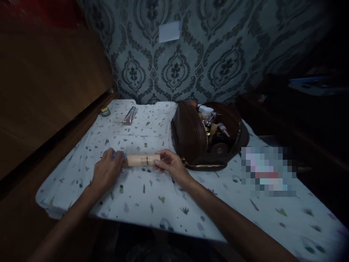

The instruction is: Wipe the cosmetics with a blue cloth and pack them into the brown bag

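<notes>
Forearms nearest. Left hand closed on tube at left end; right hand pinching other end. Bag right of grip.

Above a table spread with a white printed cloth, a person's left hand is gripping one end of a beige tube, something blue showing at its fingers, while the right hand is pinching the other end. Just to the right, an open brown bag is holding a jumble of cosmetics. Toward the far left, a yellow-lidded jar and a pinkish squeeze tube are resting before a patterned wall.
</notes>
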`<state>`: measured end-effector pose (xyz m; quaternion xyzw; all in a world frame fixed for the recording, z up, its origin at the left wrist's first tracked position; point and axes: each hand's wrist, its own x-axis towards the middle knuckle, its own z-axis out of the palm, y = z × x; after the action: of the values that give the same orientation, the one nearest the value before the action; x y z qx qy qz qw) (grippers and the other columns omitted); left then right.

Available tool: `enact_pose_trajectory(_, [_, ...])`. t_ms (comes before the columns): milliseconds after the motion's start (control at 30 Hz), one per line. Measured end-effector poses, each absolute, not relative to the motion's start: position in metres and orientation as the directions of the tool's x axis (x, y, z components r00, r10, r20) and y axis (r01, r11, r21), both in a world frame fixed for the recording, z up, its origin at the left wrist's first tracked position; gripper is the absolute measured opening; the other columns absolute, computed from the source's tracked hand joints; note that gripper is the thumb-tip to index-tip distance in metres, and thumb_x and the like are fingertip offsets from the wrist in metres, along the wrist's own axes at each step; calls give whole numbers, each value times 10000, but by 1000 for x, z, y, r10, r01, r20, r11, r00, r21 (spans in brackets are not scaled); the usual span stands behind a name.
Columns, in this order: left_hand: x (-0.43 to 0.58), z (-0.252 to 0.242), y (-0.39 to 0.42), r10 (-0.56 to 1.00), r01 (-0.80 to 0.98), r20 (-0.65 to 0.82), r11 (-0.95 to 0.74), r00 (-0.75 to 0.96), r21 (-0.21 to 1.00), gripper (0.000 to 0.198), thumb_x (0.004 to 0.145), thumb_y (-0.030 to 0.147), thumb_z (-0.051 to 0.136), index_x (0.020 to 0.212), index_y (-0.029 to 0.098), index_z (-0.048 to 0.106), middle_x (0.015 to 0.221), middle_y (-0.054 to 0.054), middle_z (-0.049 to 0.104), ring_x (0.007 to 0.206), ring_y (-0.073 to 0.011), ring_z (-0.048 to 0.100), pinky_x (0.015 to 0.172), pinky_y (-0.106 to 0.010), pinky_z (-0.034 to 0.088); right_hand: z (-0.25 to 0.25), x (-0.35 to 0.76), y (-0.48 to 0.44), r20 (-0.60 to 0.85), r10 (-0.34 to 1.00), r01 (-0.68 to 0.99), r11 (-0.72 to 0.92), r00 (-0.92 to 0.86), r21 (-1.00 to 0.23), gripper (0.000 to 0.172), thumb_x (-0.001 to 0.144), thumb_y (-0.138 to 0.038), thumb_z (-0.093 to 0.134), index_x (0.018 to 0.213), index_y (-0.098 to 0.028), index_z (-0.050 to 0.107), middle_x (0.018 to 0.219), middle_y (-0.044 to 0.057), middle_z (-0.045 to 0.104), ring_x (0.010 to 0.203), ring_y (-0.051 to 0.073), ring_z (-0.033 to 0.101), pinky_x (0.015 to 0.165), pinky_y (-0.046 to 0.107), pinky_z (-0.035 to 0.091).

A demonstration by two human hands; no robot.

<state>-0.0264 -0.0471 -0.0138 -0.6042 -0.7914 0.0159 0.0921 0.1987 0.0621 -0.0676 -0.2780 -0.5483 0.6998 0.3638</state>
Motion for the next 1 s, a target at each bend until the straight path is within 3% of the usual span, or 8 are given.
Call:
enact_pose_trajectory(200, [-17, 3, -57, 926, 936, 235, 330, -297, -120, 369, 1053, 355, 336, 1259, 227, 614, 1132, -121, 553, 1035, -271, 590, 576, -286, 456, -63, 200, 58, 37, 800, -236, -131, -599, -963, 445, 672, -413, 878, 1023, -223, 681, 848, -22, 685, 691, 140, 693, 680, 297, 578])
enact_pose_trajectory(367, [37, 4, -45, 951, 992, 310, 27, 13, -124, 327, 1038, 298, 390, 1292, 241, 589, 1051, -98, 586, 969, -237, 577, 637, -286, 501, -58, 201, 53, 104, 788, -212, -34, -607, -977, 330, 730, -402, 837, 984, -228, 720, 934, 11, 713, 846, 164, 689, 801, 308, 562])
enact_pose_trajectory(467, [50, 0, -41, 951, 988, 294, -50, 92, -147, 329, 1030, 261, 404, 1302, 223, 583, 1036, -102, 584, 964, -246, 573, 633, -298, 510, -59, 202, 53, 128, 798, -212, 0, -589, -977, 364, 717, -393, 843, 1019, -243, 707, 1013, 15, 692, 862, 159, 676, 811, 302, 559])
enact_pose_trajectory(567, [36, -1, -49, 971, 989, 234, -11, 47, -150, 318, 1029, 241, 400, 1271, 228, 606, 1022, -95, 575, 942, -243, 582, 603, -292, 498, -63, 203, 55, 96, 807, -191, -20, -582, -981, 464, 684, -371, 865, 1089, -249, 676, 1025, 15, 673, 831, 149, 664, 762, 284, 557])
enact_pose_trajectory(700, [-1, -4, -74, 986, 985, 135, 112, -95, -128, 343, 1053, 322, 361, 1215, 222, 645, 1000, -83, 567, 935, -233, 605, 607, -291, 502, -67, 203, 58, 78, 751, -157, -34, -655, -987, 407, 699, -366, 852, 1043, -223, 689, 884, 7, 678, 816, 160, 658, 765, 292, 545])
enact_pose_trajectory(867, [-35, -16, -103, 976, 970, 41, 215, -212, -115, 361, 1045, 305, 355, 1155, 206, 684, 988, -73, 576, 942, -224, 633, 664, -300, 526, -71, 201, 60, 114, 730, -171, -4, -673, -985, 374, 703, -357, 852, 1021, -231, 701, 970, 17, 689, 893, 169, 661, 846, 325, 542])
enact_pose_trajectory(1000, [-32, -12, -99, 965, 983, 186, 185, -185, 15, 394, 1051, 374, 351, 1220, 201, 662, 960, -53, 564, 826, -193, 625, 664, -304, 529, -73, 200, 59, 123, 747, -162, 21, -654, -987, 370, 707, -364, 854, 1023, -236, 708, 972, 14, 695, 900, 169, 658, 855, 331, 541])
